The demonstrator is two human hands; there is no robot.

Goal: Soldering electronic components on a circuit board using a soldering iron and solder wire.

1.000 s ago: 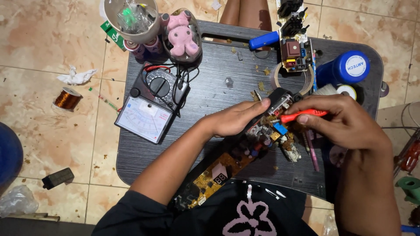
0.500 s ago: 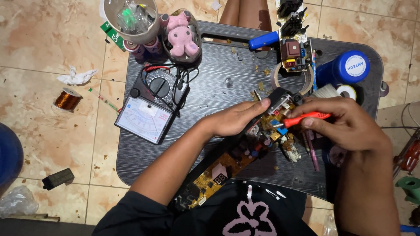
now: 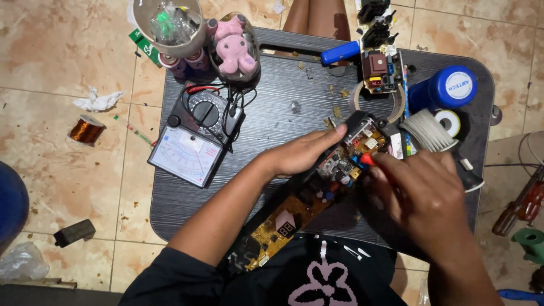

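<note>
One long circuit board (image 3: 309, 195) lies slantwise across the near half of the dark counter (image 3: 272, 113), its near end by my shirt and its far end up by a roll of tape. My left hand (image 3: 303, 153) lies flat over the board's middle, fingers stretched along its far edge and pressing it down; that grip is open, nothing closed in it. My right hand (image 3: 422, 190) is curled shut around one red-handled tool (image 3: 371, 161), whose tip meets the board just beside my left fingertips. I cannot tell what kind of tool it is, as my fingers hide most of it.

Farther out on the counter, to the left, lies one analogue multimeter (image 3: 195, 136) with its leads coiled on top. To the right sits one ribbed grey part (image 3: 428, 129), and beyond it one blue cylinder with a white cap (image 3: 450, 88). One smaller circuit board (image 3: 382, 71) rests on the tape roll (image 3: 362, 99), with one blue-handled tool (image 3: 340, 52) beside it.

At the far edge stand one clear cup (image 3: 170, 25) and one pink plush toy (image 3: 235, 48). On the floor to the left lie one copper wire spool (image 3: 86, 129) and one crumpled tissue (image 3: 99, 101).
</note>
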